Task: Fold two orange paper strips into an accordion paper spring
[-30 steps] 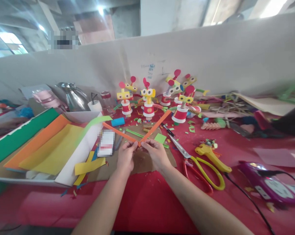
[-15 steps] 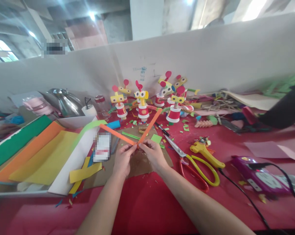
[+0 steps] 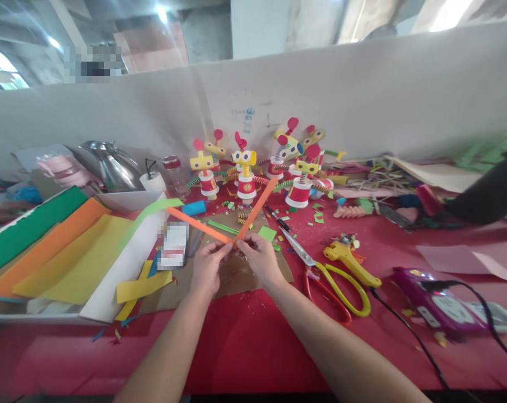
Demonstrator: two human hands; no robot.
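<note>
Two orange paper strips (image 3: 257,211) spread upward in a V and meet at the fingertips of both hands. My left hand (image 3: 208,265) pinches the joint from the left, and my right hand (image 3: 259,257) pinches it from the right. The thumbs are close together there and hide most of the joint. Both hands are above a brown cardboard sheet (image 3: 232,280) scattered with green paper scraps. A pair of scissors (image 3: 345,285) with yellow and red handles lies to the right of my right hand.
Several paper-cup figures (image 3: 246,184) stand at the back. A white box (image 3: 122,274) of coloured sheets is on the left. To the right are a yellow glue gun (image 3: 354,263) and a purple device (image 3: 442,302) with cables. A steel jug (image 3: 112,165) stands at the back left.
The camera view has shifted slightly, so table objects appear a little higher and mostly further left. Both hands keep their pinch on the orange strips, with the V shape almost the same.
</note>
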